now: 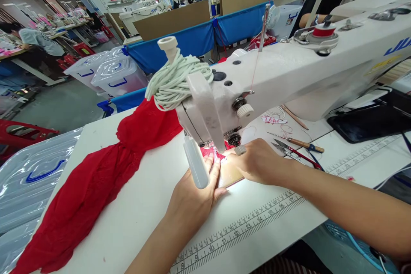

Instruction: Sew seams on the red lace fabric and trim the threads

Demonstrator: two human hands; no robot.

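Observation:
A white sewing machine (272, 72) stretches across the table, its lit needle area above a small piece of red fabric (208, 150). Flat beside the needle, my left hand (195, 188) presses on that fabric with its fingers extended, partly behind a pale lamp or guard. On the right of the needle, my right hand (257, 160) is at the fabric's edge; its fingertips are hidden behind the machine head. A long bunched red cloth (93, 184) runs from behind the machine head down the left side of the table.
Scissors (295, 152), an awl (305, 143) and a black phone (369, 117) lie right of the hands. A printed ruler (244, 231) crosses the front. Clear plastic boxes (35, 180) stand left. Other people work in the background.

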